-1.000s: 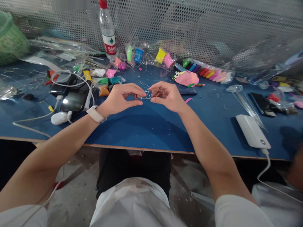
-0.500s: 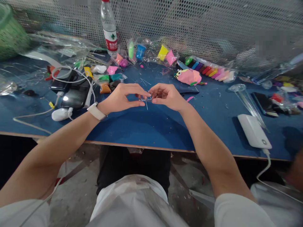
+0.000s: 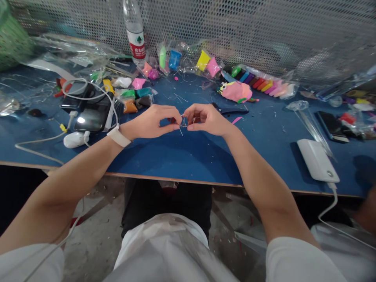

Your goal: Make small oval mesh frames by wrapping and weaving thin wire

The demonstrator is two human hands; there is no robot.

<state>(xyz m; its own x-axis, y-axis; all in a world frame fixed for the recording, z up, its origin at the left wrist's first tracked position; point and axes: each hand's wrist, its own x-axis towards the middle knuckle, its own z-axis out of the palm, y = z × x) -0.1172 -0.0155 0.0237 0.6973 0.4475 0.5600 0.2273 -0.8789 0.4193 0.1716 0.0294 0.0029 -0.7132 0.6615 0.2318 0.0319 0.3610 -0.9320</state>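
Note:
Thin silvery wires (image 3: 183,122), joined in a small frame, are held over the blue table (image 3: 176,156) between my two hands. My left hand (image 3: 157,121) pinches them from the left with thumb and forefinger. From the right, my right hand (image 3: 207,118) grips the same wires, its fingers curled. One wire end pokes down below my left fingertips. Behind the hands, a few loose thin wires (image 3: 178,98) lie on the table. Dark-handled pliers or scissors (image 3: 232,111) rest just beyond my right hand, near a pink sliver (image 3: 236,120).
A pink clay figure (image 3: 236,92) and bagged coloured clay (image 3: 266,84) lie at the back right. A water bottle (image 3: 136,39) stands by the mesh. Black devices with cables (image 3: 94,113) are at left, a white power bank (image 3: 317,159) at right.
The view has shifted slightly. The wires between my fingers have turned and now show a more upright, pointed shape. Both hands keep their hold.

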